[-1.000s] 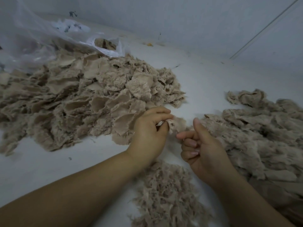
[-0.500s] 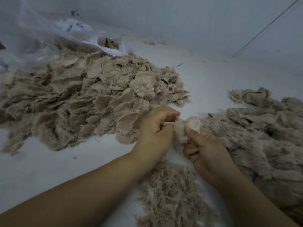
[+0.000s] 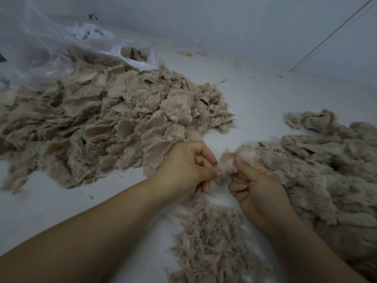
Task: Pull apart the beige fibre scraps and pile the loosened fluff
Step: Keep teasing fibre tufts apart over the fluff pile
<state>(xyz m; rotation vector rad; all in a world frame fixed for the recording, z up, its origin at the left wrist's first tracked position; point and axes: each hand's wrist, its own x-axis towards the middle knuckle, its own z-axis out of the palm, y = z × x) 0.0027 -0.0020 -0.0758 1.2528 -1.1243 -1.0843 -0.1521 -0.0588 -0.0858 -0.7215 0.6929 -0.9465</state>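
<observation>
Between my hands is one small beige fibre scrap [image 3: 234,158]. My left hand [image 3: 187,168] pinches its left edge with thumb and fingertips. My right hand [image 3: 257,188] grips its right side, thumb pressed on top. A big heap of beige scraps [image 3: 106,127] spreads over the white surface at the left. Below my hands lies a smaller pile of loosened fluff [image 3: 212,242]. Another mass of beige fibre [image 3: 326,176] covers the right side.
A clear plastic bag [image 3: 51,52] lies at the back left, with some scraps inside its mouth. White walls close off the back. Bare white surface [image 3: 255,94] shows between the left heap and the right mass.
The scrap has come up between both hands. My right hand, which held nothing a second ago, now grips it, and the two hands have drawn slightly apart.
</observation>
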